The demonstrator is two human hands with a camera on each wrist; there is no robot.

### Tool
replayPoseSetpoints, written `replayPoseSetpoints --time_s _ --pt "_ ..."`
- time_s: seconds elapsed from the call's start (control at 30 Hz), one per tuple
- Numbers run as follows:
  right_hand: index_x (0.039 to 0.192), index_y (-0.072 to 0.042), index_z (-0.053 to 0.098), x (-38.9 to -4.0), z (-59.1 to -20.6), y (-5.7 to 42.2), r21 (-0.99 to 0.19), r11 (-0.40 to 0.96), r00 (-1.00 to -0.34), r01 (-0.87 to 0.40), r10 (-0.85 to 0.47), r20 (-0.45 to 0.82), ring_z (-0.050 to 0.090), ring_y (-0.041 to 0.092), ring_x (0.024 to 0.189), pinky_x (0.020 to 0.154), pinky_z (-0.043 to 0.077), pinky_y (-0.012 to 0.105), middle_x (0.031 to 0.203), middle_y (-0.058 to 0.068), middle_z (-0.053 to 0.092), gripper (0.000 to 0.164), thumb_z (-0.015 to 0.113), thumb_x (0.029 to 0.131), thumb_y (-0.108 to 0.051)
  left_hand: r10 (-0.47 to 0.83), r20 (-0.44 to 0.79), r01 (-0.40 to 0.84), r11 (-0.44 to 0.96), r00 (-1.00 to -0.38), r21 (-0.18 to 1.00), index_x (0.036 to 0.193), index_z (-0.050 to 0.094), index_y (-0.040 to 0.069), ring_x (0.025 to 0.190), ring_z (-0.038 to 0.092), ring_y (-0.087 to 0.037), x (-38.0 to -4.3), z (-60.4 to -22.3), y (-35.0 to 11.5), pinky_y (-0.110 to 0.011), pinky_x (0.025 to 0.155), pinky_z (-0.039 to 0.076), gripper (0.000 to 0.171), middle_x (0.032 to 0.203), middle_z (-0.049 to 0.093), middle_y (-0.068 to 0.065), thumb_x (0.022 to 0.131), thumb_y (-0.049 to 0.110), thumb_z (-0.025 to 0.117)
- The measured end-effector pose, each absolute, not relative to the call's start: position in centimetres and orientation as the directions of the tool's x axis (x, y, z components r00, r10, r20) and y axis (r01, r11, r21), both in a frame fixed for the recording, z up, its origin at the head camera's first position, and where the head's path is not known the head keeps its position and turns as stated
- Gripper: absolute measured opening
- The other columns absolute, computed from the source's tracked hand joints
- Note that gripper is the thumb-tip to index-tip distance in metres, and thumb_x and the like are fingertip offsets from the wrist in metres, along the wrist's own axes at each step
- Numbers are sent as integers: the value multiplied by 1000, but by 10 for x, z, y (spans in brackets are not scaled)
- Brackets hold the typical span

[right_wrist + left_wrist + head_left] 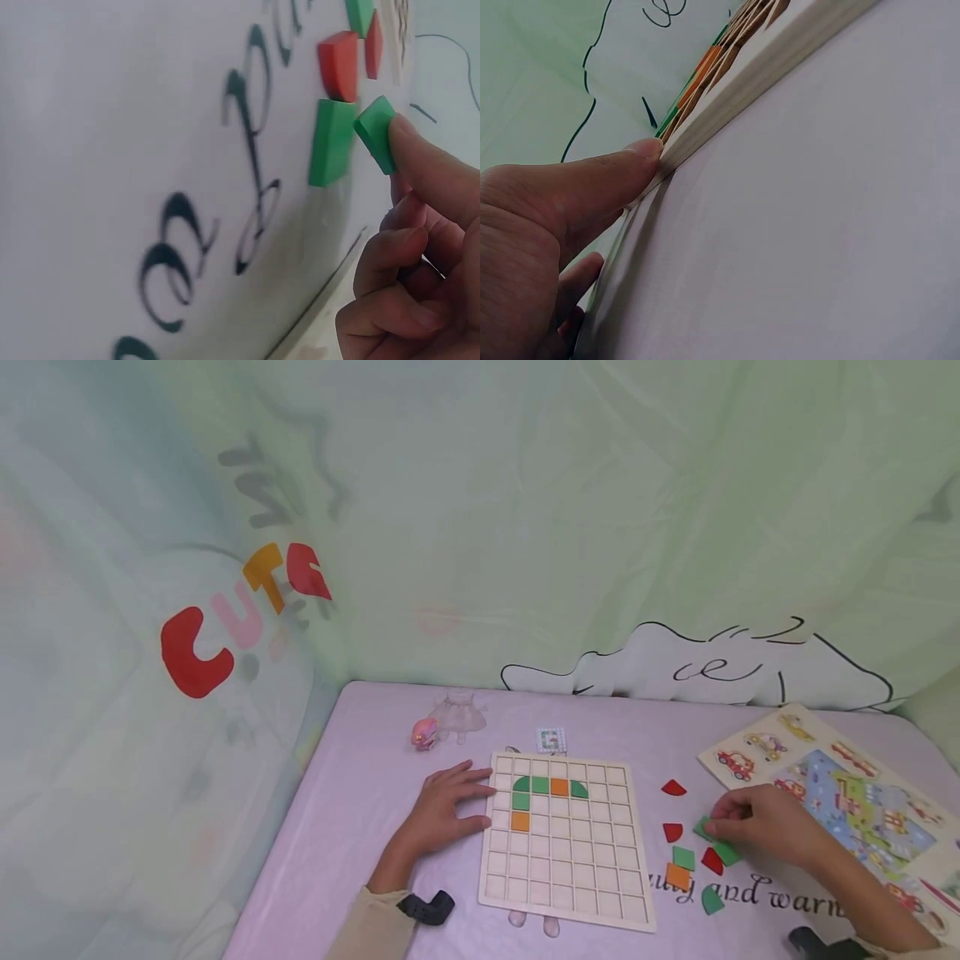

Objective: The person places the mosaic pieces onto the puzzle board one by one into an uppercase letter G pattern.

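Left hand (444, 810): spread, touching grid board (562, 878)
Right hand (771, 827): pinches green tile (375, 133)
Car puzzle (847, 802): lower right, forearm (862, 887) partly covering
Pink toy (424, 734): left of centre

Head view: from above the near side, facing forward and down; widest and farthest off, takes in table (375, 735), far curtain (480, 527), both hands.
Left wrist view: low and close beside left hand (448, 806), facing far, frame tilted; table surface fills much of it. Shares with head view the left hand and grid board (566, 864).
Right wrist view: close at right hand (772, 822), frame turned roughly sideways, curtain beyond. Shares with head view lettering (251, 112) and pinched green piece (376, 133).
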State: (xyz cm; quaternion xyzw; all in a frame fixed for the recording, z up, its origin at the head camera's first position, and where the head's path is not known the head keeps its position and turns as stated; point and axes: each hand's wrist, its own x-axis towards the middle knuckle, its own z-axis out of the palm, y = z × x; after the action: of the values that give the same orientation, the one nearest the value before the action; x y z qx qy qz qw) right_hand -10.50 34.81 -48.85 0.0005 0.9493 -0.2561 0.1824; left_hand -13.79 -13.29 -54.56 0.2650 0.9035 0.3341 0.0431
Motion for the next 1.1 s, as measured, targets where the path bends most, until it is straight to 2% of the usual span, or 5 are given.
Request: replayPoseSetpoints --time_s 0.2,0.6,0.7,0.87,1.1 --pt "88 -18 72 -109 -489 340 -500 865 -932 48 -141 -334 53 14 78 61 41 23 76 -2 61 27 81 84 -43 504 100 452 645 -858 616 128 72 24 153 35 -28 -139 -548 -133 -61 118 27 42 152 55 4 88 38 78" --pt "87 -17 66 -130 -484 287 -670 737 -880 -83 -370 -298 56 10 67 57 44 23 73 -4 61 25 78 88 -39 506 99 453 646 -857 615 128 71 25 153 34 -27 -140 -550 -134 -61 118 26 43 153 55 5 88 39 78" --pt "90 -17 66 -134 -482 269 -699 706 -871 -115 -409 -270 57 10 69 59 46 23 76 -4 63 23 78 89 -37 505 100 452 647 -857 614 129 71 25 154 34 -27 -140 -551 -134 -61 118 26 43 153 54 5 88 39 78" --pt "92 -22 69 -139 -485 237 -707 685 -864 -176 -452 -222 58 8 78 68 48 21 81 -10 66 18 79 88 -36 508 113 463 640 -854 613 128 71 24 153 35 -29 -139 -549 -133 -62 117 28 43 153 55 3 88 38 78" --pt "92 -22 72 -141 -496 201 -754 612 -835 -238 -526 -164 57 8 77 68 50 21 81 -10 67 10 80 88 -27 508 101 454 642 -855 618 128 71 24 153 35 -29 -139 -547 -133 -61 118 27 43 153 55 3 88 37 78"
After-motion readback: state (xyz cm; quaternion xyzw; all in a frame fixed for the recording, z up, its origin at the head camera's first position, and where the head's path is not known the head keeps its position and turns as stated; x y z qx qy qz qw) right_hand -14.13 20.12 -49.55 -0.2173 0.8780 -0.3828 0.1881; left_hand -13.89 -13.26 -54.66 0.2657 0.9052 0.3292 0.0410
